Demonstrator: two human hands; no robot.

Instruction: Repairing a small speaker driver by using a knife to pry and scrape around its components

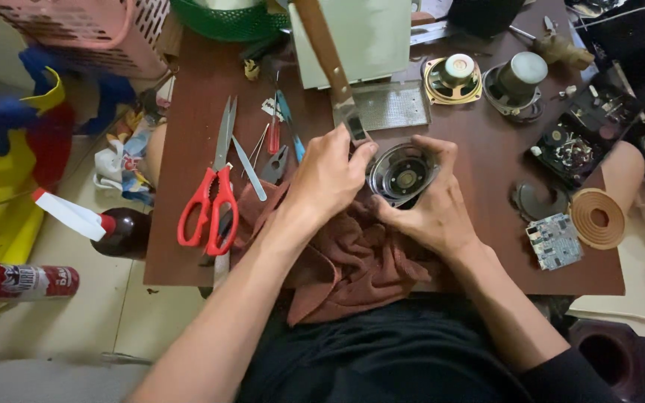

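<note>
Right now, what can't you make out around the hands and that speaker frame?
Head view only:
- Knife: the blade tip is hidden behind the left hand.
- Speaker frame: its near rim is covered by the right hand; whether the blade touches it is unclear.
- Brown cloth: its near end runs under both forearms.
- Circuit board: parts too small to read.
- Pink basket: cut off by the top edge.

A speaker frame of dark, glossy metal is seen against a rust-brown cloth, matt and softly napped. The worktop is finished in smooth, reddish-brown wood veneer with a dull sheen. The knife is made of a brown wooden handle and a bright steel blade. The scissors are shown with glossy red plastic grips and bare metal blades.
</note>
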